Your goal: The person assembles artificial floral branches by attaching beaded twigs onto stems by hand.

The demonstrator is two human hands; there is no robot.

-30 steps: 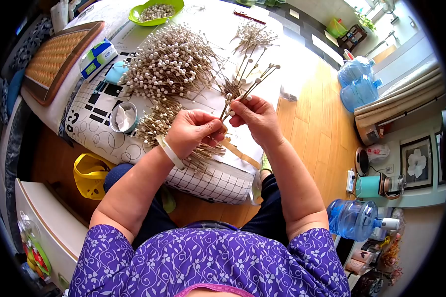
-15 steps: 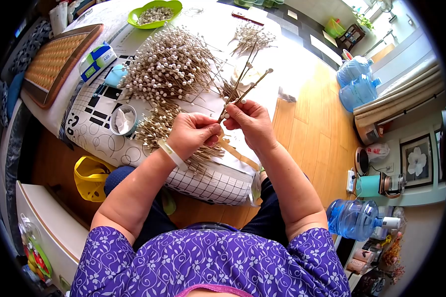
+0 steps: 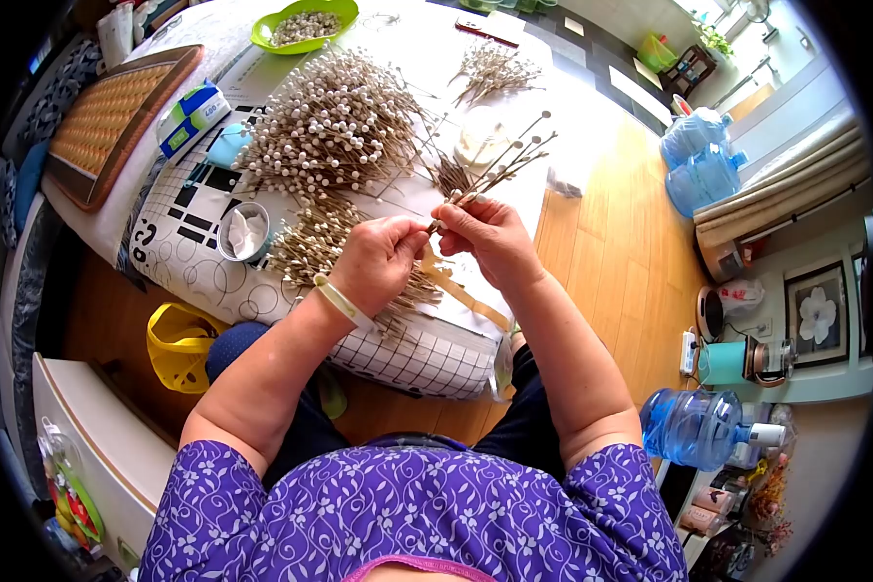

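Over the near edge of the table, my right hand (image 3: 487,238) pinches a small bunch of thin brown stems (image 3: 506,167) with round tips, which point up and to the right. Close beside it, my left hand (image 3: 383,260) is closed at the lower end of the same stems. A tan strip of tape (image 3: 468,294) hangs below the fingers; its upper end is hidden by them. Left of my hands lie a large heap of white-tipped stems (image 3: 330,126) and a smaller heap (image 3: 310,242).
A small bundle of stems (image 3: 497,70) and a pale round item (image 3: 482,138) lie farther back. A green bowl of beads (image 3: 351,12), a tissue pack (image 3: 192,118) and a cup with white paper (image 3: 242,254) stand on the table. A yellow bag (image 3: 165,354) is below left.
The stems in my right hand have tilted farther right and their tips have fanned out. My left hand has turned slightly at their lower end.
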